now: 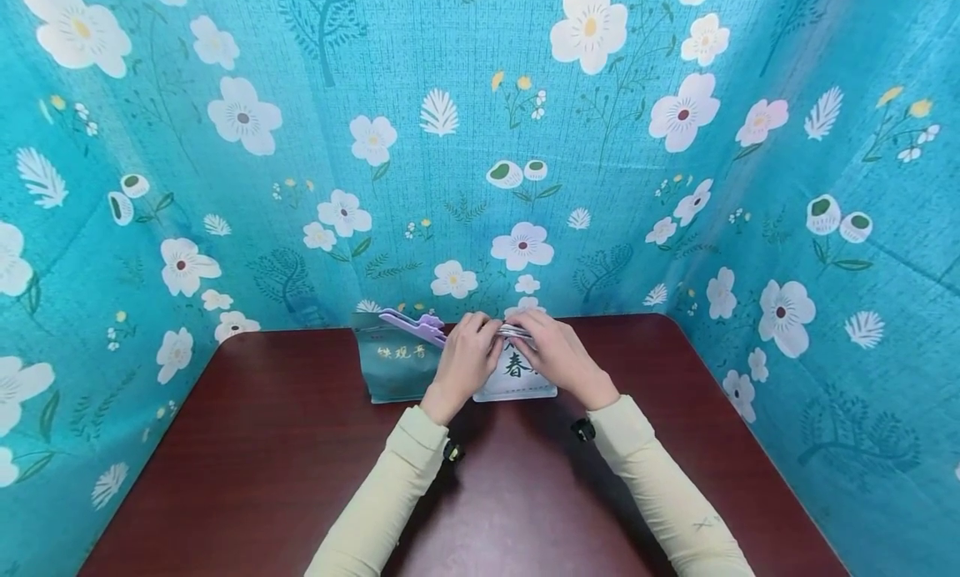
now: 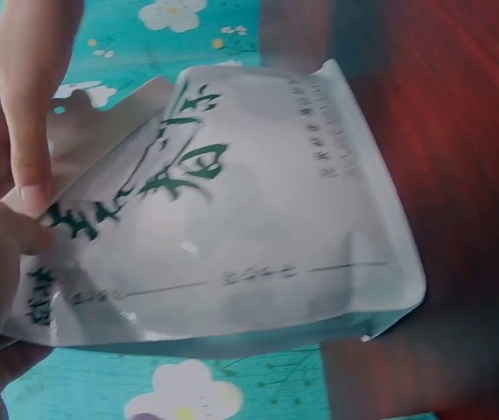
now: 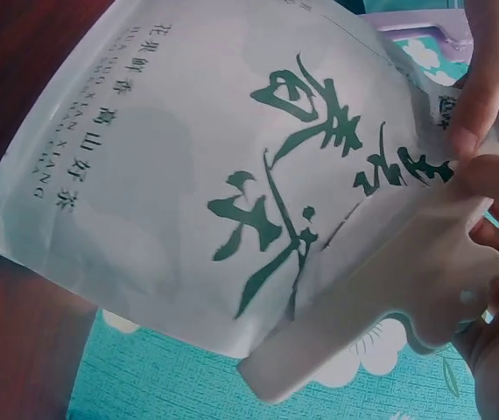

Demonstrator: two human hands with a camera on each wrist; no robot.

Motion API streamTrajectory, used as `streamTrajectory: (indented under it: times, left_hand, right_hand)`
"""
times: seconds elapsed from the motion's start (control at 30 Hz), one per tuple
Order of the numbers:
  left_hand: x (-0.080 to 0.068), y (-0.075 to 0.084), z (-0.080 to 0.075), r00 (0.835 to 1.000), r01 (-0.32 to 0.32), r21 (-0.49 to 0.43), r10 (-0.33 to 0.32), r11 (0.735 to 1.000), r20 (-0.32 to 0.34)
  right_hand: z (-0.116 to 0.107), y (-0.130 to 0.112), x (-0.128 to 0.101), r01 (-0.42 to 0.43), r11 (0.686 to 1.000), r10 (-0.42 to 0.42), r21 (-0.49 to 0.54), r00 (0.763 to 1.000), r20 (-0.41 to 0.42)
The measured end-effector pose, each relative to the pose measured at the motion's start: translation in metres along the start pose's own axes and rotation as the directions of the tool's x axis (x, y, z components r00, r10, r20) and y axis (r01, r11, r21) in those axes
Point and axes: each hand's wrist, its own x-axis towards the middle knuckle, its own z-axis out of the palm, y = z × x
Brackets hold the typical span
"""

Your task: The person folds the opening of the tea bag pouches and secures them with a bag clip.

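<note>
A white tea bag [image 1: 517,377] with green lettering stands upright at the back of the table, its top folded over. At its top left corner my left hand [image 1: 468,356] pinches the folded edge, as the left wrist view shows on the bag's white front [image 2: 258,201]. My right hand [image 1: 561,352] grips a pale bag-sealing clip [image 3: 363,297] that lies along the top fold, fingers curled round its lever end. The two thumbs are close together at the fold. Fingers hide part of the clip and the bag's top.
Just left stands a dark green tea bag [image 1: 397,364] with gold lettering, a purple sealing clip [image 1: 411,324] slanting across its top. A blue flowered cloth [image 1: 420,185] hangs behind and beside the dark red table [image 1: 285,444].
</note>
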Motion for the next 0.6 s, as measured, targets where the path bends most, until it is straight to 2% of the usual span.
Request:
streamTrajectory:
  times: [0.17, 0.3, 0.47, 0.53, 0.6]
  left_hand:
    - [0.006, -0.003, -0.015, 0.996, -0.001, 0.004, 0.001, 1.0, 0.084]
    - [0.013, -0.009, -0.036, 0.994, -0.03, 0.001, 0.029, 1.0, 0.105]
    - [0.016, -0.034, -0.079, 0.999, -0.02, -0.023, 0.02, 1.0, 0.031]
    - [0.012, -0.049, -0.099, 1.0, -0.002, -0.031, 0.001, 1.0, -0.027]
    - [0.005, -0.065, -0.118, 0.996, 0.019, -0.032, -0.022, 0.999, -0.087]
  right_hand:
    - [-0.008, 0.007, 0.005, -0.033, 0.995, 0.033, 0.098, 0.999, 0.006]
    - [-0.024, 0.019, 0.012, -0.058, 0.978, 0.069, 0.198, 0.996, -0.049]
    - [-0.048, 0.047, 0.014, -0.131, 0.955, 0.169, 0.267, 0.978, -0.126]
    - [-0.054, 0.059, 0.011, -0.184, 0.954, 0.218, 0.237, 0.968, -0.127]
    - [-0.057, 0.07, 0.004, -0.237, 0.958, 0.256, 0.159, 0.961, -0.107]
